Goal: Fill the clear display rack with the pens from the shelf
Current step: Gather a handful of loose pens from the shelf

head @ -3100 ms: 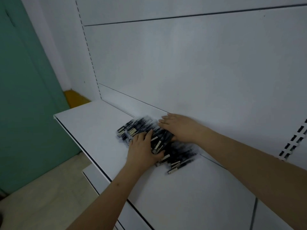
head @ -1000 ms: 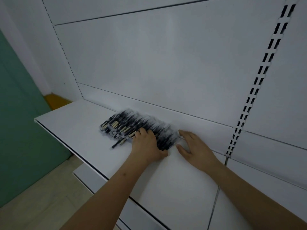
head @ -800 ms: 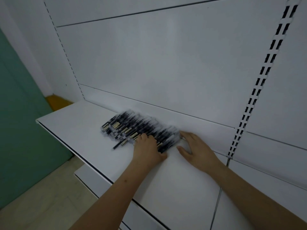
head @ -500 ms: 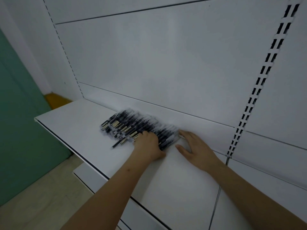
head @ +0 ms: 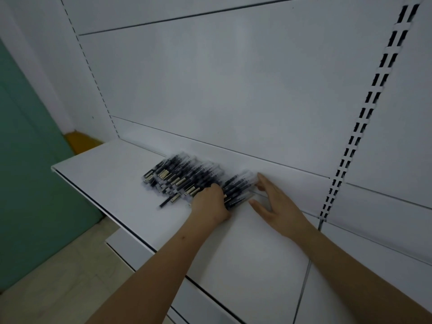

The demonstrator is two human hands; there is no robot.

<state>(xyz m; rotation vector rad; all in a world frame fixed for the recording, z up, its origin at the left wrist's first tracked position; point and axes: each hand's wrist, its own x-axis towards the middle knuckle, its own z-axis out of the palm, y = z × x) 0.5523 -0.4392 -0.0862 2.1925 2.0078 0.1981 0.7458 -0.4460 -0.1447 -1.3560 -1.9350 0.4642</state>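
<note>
Item: pens (head: 194, 181), a loose heap of many dark-barrelled pieces with pale metallic ends, lying flat and roughly parallel on the white shelf (head: 112, 178), pushed back close to the back panel (head: 233, 90); from the person's place the heap sits at about 11 o'clock, its pale ends turned toward 9 o'clock. Left hand (head: 211, 204): laid knuckles-up on the near right part of the heap, fingers bent down onto the pens; whether it grips any or only presses on them cannot be told. Right hand (head: 273, 204): at 1 o'clock, fingers straight and spread, fingertips at the right end of the heap beside the back panel, thumb on the bare shelf, holding nothing. The two hands stand apart, bracketing the heap's right end. Clear display rack: not in view. Slotted upright (head: 371, 94): at 2 o'clock, clear of the work. Progress, as judged: gathering stage only; every visible pen remains on the shelf, none is seen lifted or racked, so the whole transfer appears outstanding.
</note>
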